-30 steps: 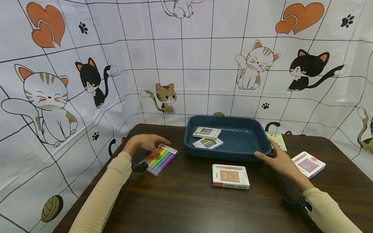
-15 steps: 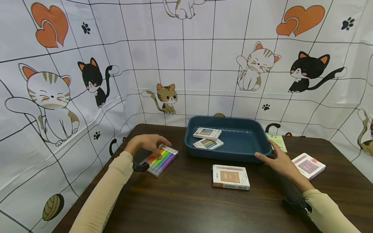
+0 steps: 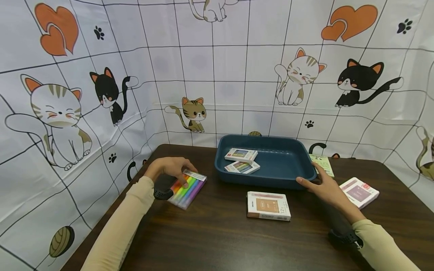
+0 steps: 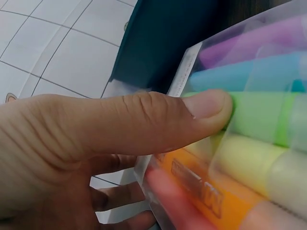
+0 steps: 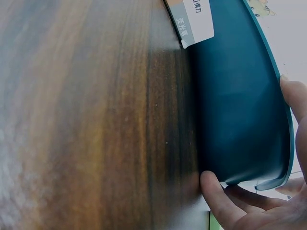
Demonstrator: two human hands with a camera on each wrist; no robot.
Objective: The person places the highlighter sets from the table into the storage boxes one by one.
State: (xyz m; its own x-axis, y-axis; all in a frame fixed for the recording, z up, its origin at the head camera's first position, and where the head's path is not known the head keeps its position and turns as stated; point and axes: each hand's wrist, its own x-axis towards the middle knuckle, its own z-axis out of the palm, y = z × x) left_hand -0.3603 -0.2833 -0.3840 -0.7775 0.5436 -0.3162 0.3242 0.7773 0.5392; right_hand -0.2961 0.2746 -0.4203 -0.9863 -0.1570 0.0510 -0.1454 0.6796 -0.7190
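At the table's left, my left hand (image 3: 173,169) pinches a clear pack of highlighters (image 3: 191,192). In the left wrist view, the thumb lies across the top of the pack (image 4: 268,115), with the other fingers at its edge and underneath. The pens run from red and orange through green and blue to purple. My right hand (image 3: 320,184) holds the front right corner of a dark blue tray (image 3: 264,180). Thumb and fingers bracket the tray's corner (image 5: 240,110) in the right wrist view. Two small boxes (image 3: 241,154) lie overlapping in the tray's left part.
In front of the tray lies a white box with an orange label (image 3: 268,205). A white box with a mauve label (image 3: 358,192) is beside my right forearm. Behind the right hand is a pale green packet (image 3: 322,164). A cat-print cloth (image 3: 230,94) stands behind the brown table (image 3: 217,241).
The highlighter pack has shifted slightly and its near end has swung a little to the right, as the left thumb and fingers took hold. My right hand and the tray stay put.
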